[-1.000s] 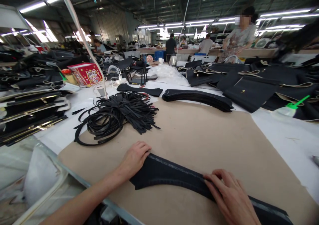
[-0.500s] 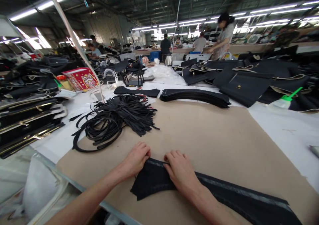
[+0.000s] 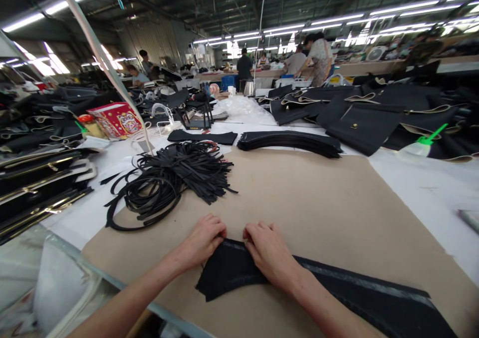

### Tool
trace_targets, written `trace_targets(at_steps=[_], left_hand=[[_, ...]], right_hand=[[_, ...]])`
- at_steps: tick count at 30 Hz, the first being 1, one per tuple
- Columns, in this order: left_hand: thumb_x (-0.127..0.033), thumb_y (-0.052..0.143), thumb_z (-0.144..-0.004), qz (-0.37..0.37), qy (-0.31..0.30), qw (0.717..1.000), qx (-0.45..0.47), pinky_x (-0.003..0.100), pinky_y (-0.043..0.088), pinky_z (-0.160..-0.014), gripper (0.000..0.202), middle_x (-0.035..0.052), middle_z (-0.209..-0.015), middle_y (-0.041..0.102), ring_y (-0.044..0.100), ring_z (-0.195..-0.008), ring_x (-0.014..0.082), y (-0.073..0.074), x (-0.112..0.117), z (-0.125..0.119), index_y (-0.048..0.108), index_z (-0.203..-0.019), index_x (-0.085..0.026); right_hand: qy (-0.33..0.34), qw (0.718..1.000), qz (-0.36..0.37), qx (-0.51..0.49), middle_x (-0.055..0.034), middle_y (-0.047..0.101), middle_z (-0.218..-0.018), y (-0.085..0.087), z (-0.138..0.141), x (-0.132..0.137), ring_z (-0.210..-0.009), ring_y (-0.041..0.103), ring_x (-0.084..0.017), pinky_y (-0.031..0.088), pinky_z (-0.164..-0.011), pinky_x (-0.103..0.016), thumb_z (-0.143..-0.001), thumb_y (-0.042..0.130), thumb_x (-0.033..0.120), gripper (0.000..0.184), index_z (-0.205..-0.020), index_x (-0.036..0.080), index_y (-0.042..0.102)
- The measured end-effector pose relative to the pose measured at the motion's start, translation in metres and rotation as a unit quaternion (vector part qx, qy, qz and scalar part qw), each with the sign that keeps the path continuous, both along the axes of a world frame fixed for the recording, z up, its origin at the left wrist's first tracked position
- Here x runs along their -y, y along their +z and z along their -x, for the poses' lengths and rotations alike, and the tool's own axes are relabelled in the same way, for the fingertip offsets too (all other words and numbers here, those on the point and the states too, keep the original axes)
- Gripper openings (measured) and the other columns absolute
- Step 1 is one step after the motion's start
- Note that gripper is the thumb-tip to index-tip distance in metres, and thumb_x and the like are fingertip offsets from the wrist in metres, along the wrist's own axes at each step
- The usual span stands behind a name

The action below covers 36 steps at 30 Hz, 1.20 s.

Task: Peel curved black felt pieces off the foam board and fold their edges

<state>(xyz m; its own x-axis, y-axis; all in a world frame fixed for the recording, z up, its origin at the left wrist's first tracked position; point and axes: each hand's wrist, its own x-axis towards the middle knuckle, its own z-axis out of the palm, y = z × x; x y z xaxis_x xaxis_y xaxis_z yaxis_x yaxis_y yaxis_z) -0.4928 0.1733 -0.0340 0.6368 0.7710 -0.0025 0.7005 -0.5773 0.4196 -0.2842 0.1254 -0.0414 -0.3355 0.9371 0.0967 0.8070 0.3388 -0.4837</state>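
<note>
A long black fabric panel [image 3: 239, 270] lies across the brown sheet [image 3: 299, 198] in front of me, with a greyish band along its upper edge. At the panel's upper left corner, my left hand [image 3: 207, 234] is closed, thumb and fingers pinching the edge. My right hand [image 3: 266, 245] lies over the panel a little to the right, its fingers curled together on the same edge. Its fingertips are partly hidden, but they press at the band. The panel's right end runs out past my right forearm.
Beyond my hands lie a bundle of black strips [image 3: 187, 170] and a stack of curved black pieces [image 3: 290, 143]. A white pole [image 3: 101, 58] rises at the left. Black bag parts [image 3: 359, 121] pile up at the back right, near a green-tipped bottle [image 3: 417, 148].
My right hand has shifted slightly left along the panel's edge, toward my left hand, which stays at the corner. The view has turned a little, and a person in the background has moved left.
</note>
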Motion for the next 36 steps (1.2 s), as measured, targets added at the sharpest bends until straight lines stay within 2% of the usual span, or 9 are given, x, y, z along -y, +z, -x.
trace_targets(at_steps=[5, 11, 17, 19, 24, 27, 30, 34, 36], left_hand=[[-0.008, 0.051, -0.088, -0.031, -0.029, 0.999, 0.012, 0.028, 0.039, -0.083, 0.017, 0.0003, -0.086, 0.059, 0.050, -0.090, 0.0163, -0.008, 0.004, 0.003, 0.063, -0.089, -0.020], [-0.011, 0.042, -0.091, -0.132, -0.075, 0.988, -0.008, 0.034, 0.039, -0.081, 0.022, 0.0039, -0.087, 0.059, 0.049, -0.089, 0.0188, -0.010, 0.012, 0.006, 0.063, -0.088, -0.019], [-0.013, 0.041, -0.094, -0.278, -0.152, 0.948, -0.042, 0.037, 0.041, -0.087, 0.021, 0.0074, -0.092, 0.061, 0.051, -0.095, 0.0208, -0.021, 0.024, 0.008, 0.061, -0.101, -0.013], [-0.013, 0.042, -0.094, -0.302, -0.163, 0.938, -0.047, 0.036, 0.042, -0.090, 0.022, 0.0081, -0.097, 0.062, 0.052, -0.098, 0.0205, -0.026, 0.027, 0.012, 0.059, -0.108, -0.011], [-0.004, 0.044, -0.088, -0.258, -0.150, 0.951, -0.079, 0.037, 0.045, -0.093, 0.041, 0.0085, -0.116, 0.059, 0.052, -0.107, 0.0205, -0.024, 0.029, 0.031, 0.053, -0.126, -0.017], [-0.001, 0.041, -0.084, -0.240, -0.091, 0.965, -0.051, 0.040, 0.048, -0.090, 0.045, 0.0076, -0.117, 0.059, 0.051, -0.107, 0.0220, -0.020, 0.029, 0.034, 0.059, -0.120, -0.022], [-0.002, 0.035, -0.086, -0.247, -0.036, 0.968, 0.006, 0.041, 0.048, -0.092, 0.044, 0.0085, -0.115, 0.059, 0.051, -0.107, 0.0221, -0.022, 0.035, 0.019, 0.061, -0.116, -0.021], [-0.002, 0.032, -0.086, -0.203, -0.052, 0.977, 0.038, 0.037, 0.051, -0.091, 0.047, 0.0085, -0.112, 0.060, 0.054, -0.103, 0.0203, -0.036, 0.049, -0.011, 0.054, -0.125, -0.018], [0.000, 0.031, -0.084, -0.184, -0.053, 0.981, 0.044, 0.036, 0.051, -0.091, 0.050, 0.0084, -0.113, 0.059, 0.054, -0.103, 0.0197, -0.042, 0.053, -0.017, 0.052, -0.126, -0.017]], right_hand=[[0.053, 0.998, -0.012, 0.014, 0.0012, 0.061, -0.094, -0.007, -0.005, -0.003, -0.094, 0.049, -0.018, 0.028, -0.079, -0.033, -0.093, 0.054, 0.019, 0.007, -0.094, 0.023, 0.059], [0.073, 0.995, -0.060, 0.029, -0.0009, 0.057, -0.091, -0.011, -0.005, 0.002, -0.091, 0.047, -0.018, 0.030, -0.079, -0.033, -0.095, 0.049, 0.015, 0.013, -0.089, 0.020, 0.059], [0.117, 0.979, -0.132, 0.100, -0.0033, 0.055, -0.090, -0.020, -0.004, 0.015, -0.085, 0.044, -0.021, 0.031, -0.077, -0.035, -0.090, 0.051, 0.007, 0.011, -0.088, 0.018, 0.055], [0.123, 0.976, -0.146, 0.108, -0.0035, 0.054, -0.090, -0.023, -0.004, 0.018, -0.084, 0.044, -0.021, 0.031, -0.076, -0.035, -0.089, 0.053, 0.007, 0.010, -0.090, 0.017, 0.055], [0.134, 0.970, -0.164, 0.120, -0.0046, 0.053, -0.092, -0.024, -0.005, 0.022, -0.084, 0.044, -0.021, 0.032, -0.075, -0.035, -0.090, 0.051, 0.006, 0.012, -0.096, 0.016, 0.055], [0.132, 0.971, -0.162, 0.117, -0.0046, 0.052, -0.093, -0.023, -0.005, 0.023, -0.084, 0.044, -0.020, 0.033, -0.074, -0.034, -0.089, 0.050, 0.004, 0.015, -0.098, 0.015, 0.055], [0.125, 0.973, -0.157, 0.113, -0.0043, 0.052, -0.093, -0.022, -0.006, 0.024, -0.085, 0.045, -0.020, 0.033, -0.075, -0.034, -0.089, 0.050, 0.004, 0.018, -0.102, 0.016, 0.055], [0.117, 0.975, -0.153, 0.115, -0.0041, 0.053, -0.095, -0.021, -0.009, 0.025, -0.088, 0.045, -0.020, 0.034, -0.076, -0.035, -0.091, 0.051, 0.008, 0.018, -0.107, 0.016, 0.055], [0.122, 0.974, -0.152, 0.113, -0.0031, 0.054, -0.094, -0.022, -0.013, 0.024, -0.087, 0.045, -0.019, 0.034, -0.076, -0.034, -0.093, 0.051, 0.011, 0.016, -0.107, 0.017, 0.054]])
